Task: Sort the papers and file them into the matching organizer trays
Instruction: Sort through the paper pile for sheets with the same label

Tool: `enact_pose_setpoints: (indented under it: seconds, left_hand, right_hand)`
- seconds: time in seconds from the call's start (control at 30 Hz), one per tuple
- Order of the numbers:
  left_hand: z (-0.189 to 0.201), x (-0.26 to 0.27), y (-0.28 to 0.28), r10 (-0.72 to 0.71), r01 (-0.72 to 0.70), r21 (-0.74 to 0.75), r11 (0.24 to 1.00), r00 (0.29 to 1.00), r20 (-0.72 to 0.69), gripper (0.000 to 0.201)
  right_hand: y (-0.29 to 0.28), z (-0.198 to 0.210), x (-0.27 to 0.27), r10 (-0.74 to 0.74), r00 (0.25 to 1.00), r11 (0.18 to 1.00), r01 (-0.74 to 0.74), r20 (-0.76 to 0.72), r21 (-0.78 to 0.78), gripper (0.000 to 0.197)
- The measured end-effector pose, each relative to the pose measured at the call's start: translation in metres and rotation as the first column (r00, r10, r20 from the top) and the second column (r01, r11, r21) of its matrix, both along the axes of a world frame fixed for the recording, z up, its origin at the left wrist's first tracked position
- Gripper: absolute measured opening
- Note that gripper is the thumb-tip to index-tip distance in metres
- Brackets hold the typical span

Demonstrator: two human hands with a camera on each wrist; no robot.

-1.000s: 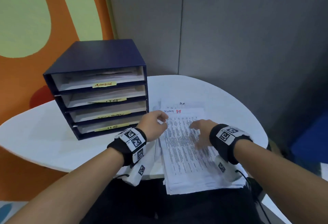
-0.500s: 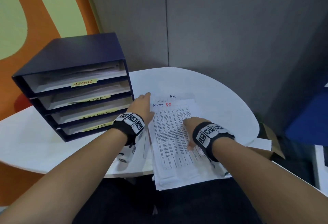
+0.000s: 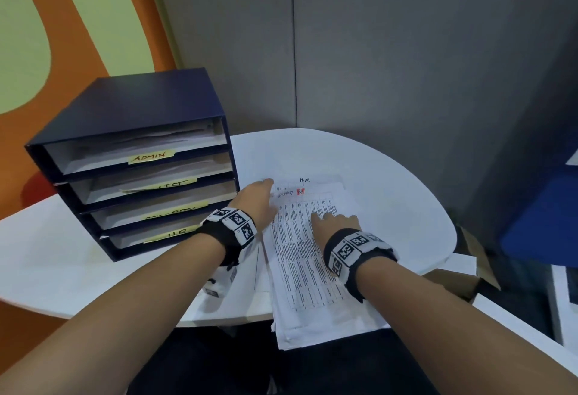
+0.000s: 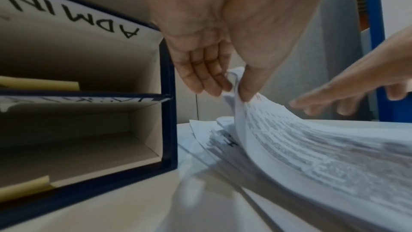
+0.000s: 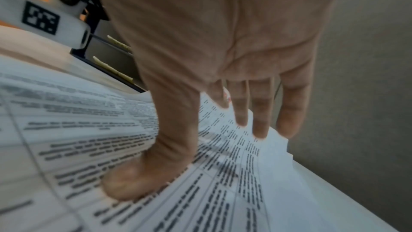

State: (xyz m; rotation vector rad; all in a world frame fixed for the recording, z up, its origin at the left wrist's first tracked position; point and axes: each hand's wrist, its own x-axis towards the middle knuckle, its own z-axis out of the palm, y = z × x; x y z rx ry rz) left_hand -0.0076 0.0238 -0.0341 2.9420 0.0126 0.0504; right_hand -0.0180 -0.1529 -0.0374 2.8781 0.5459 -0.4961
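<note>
A stack of printed papers (image 3: 300, 257) lies on the white round table (image 3: 391, 194), overhanging its near edge. The top sheet (image 4: 301, 138) carries a handwritten label with a red mark. My left hand (image 3: 259, 197) pinches that sheet's far left corner between thumb and fingers and lifts it, as the left wrist view shows. My right hand (image 3: 337, 222) lies flat on the sheet, fingers straight, thumb (image 5: 138, 179) pressing down. Left of the stack stands a dark blue organizer (image 3: 134, 119) with several trays bearing yellow labels, the top one reading ADMIN (image 3: 150, 157).
The organizer's trays hold papers. A sheet marked H.R. (image 3: 305, 180) shows beneath the top one. A grey partition wall (image 3: 375, 50) rises behind the table. A cardboard box (image 3: 469, 269) and a blue object (image 3: 538, 232) sit to the right, beyond the table edge.
My left hand has moved from the stack's left side up to its far left corner and taken hold of the top sheet. The right hand has slid slightly forward on the page.
</note>
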Motion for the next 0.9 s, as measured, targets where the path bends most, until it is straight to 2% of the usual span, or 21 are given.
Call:
enact_pose_setpoints:
  seconds: [0.1,0.2,0.4,0.47,0.6,0.73,0.8,0.87,0.9]
  left_hand:
    - [0.005,-0.007,0.002,-0.063,0.065,-0.024,0.998,0.996,0.056,0.024]
    - [0.005,-0.021,0.005,-0.141,0.144,-0.142,0.979,0.989,0.034,0.015]
    - [-0.004,-0.044,0.014,-0.151,0.134,0.097,0.986,0.969,0.196,0.019]
    - [-0.009,-0.044,0.017,-0.165,0.151,0.081,0.985,0.966,0.200,0.018]
    - [-0.017,-0.032,0.020,-0.218,0.217,-0.231,0.948,0.976,0.022,0.017]
    - [-0.007,-0.025,0.020,-0.284,0.153,-0.463,0.873,0.931,-0.229,0.021]
    - [0.007,-0.022,0.021,-0.322,0.069,-0.603,0.795,0.890,-0.322,0.029]
    - [0.015,-0.014,0.024,-0.237,-0.023,-0.686,0.727,0.930,-0.281,0.029]
    - [0.015,-0.008,0.026,-0.132,-0.056,-0.681,0.731,0.966,-0.221,0.026]
  right_hand:
    - [0.001,-0.010,-0.004,0.057,0.973,0.998,-0.055,0.225,-0.018,0.090]
    - [-0.002,-0.013,-0.008,0.160,0.913,0.987,-0.145,0.374,-0.068,0.093]
    - [-0.011,-0.012,-0.006,0.255,0.920,0.966,-0.232,0.298,-0.110,0.086]
    - [-0.013,-0.014,-0.005,0.250,0.929,0.966,-0.221,0.275,-0.131,0.083]
    - [-0.015,-0.015,-0.004,0.236,0.941,0.966,-0.199,0.242,-0.168,0.075]
    - [-0.005,-0.016,-0.003,0.256,0.933,0.964,-0.227,0.251,-0.139,0.059]
    - [0.000,-0.016,-0.005,0.273,0.926,0.961,-0.247,0.261,-0.126,0.063]
    - [0.003,-0.017,-0.007,0.298,0.922,0.954,-0.276,0.248,-0.121,0.075]
    - [0.004,-0.018,-0.008,0.316,0.918,0.947,-0.291,0.238,-0.136,0.078]
